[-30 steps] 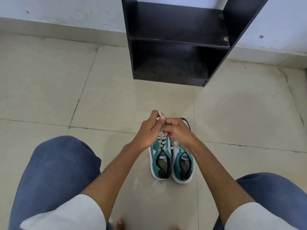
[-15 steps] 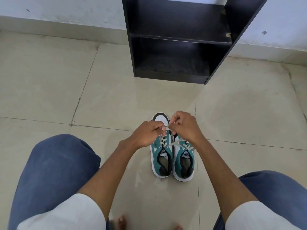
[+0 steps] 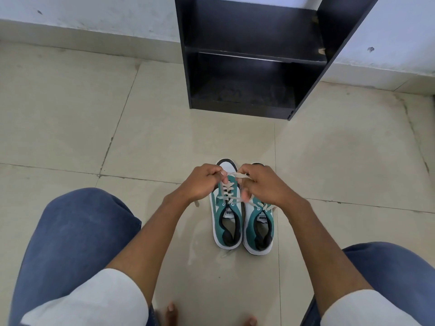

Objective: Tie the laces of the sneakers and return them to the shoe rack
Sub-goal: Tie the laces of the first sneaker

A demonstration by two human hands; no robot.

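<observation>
Hands had parted since earlier frame; left hand [image 3: 204,182] and right hand [image 3: 263,184] each pinched lace [image 3: 233,174] of left sneaker [image 3: 226,222]; knot unfinished; right sneaker [image 3: 259,228] apparently untied; shoe rack [image 3: 249,64] bare.

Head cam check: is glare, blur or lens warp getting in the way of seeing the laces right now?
Head view: soft even daylight, with only a faint sheen on the floor tiles. The laces are sharp between the left hand and right hand. Wide-angle warp slants the shoe rack, and its lower shelf is dark.
</observation>
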